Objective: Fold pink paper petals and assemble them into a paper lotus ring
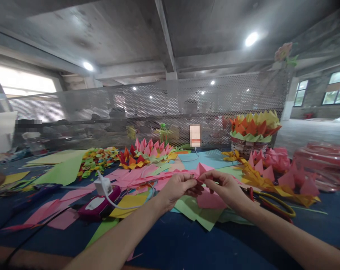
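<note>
Both hands meet over the middle of the table around a folded piece of pink paper (201,169), whose pointed tip rises between them. My left hand (181,187) pinches its left side with thumb and fingers. From the other side my right hand (222,185) grips it, fingers bent. Just below lie a flat pink sheet (211,199) and light green sheets (198,213). Behind the hands spreads a heap of pink paper strips (130,176). Close to my right wrist rest scissors (274,202) with red and yellow handles.
A purple power strip (99,204) with a white charger (103,185) and cables sits left. Pink folded-paper points (153,146) stand behind. At right are a paper-petal basket (251,138) and a clear pinkish jar (322,165). A perforated metal panel (158,112) backs the table.
</note>
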The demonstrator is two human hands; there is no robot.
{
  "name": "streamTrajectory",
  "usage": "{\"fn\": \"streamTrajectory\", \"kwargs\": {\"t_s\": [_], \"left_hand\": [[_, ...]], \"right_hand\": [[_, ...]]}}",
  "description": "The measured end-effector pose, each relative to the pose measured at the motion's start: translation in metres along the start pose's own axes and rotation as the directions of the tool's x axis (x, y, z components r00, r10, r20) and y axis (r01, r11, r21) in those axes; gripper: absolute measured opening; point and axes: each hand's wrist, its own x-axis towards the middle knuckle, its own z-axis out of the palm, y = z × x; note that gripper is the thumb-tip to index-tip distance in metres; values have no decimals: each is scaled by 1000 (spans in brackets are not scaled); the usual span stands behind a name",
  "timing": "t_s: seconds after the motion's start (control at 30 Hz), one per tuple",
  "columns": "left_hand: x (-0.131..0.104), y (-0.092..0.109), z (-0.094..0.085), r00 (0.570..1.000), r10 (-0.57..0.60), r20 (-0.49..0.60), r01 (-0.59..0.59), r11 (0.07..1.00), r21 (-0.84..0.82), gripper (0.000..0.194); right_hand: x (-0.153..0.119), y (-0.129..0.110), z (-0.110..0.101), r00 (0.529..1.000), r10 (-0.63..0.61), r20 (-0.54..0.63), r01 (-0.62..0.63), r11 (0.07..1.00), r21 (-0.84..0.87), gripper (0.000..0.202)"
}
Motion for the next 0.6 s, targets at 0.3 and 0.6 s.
{"fn": "streamTrajectory", "kwargs": {"t_s": [0.3, 0.6], "left_hand": [[-2, 2, 1, 999, 29, 35, -29, 1000, -5, 26], [-4, 8, 3, 999, -14, 46, 20, 992, -126, 24]], "right_hand": [[0, -3, -1, 1000, 17, -12, -16, 998, 69, 17], [-1, -10, 0, 995, 95, -34, -84, 969, 231, 15]]}}
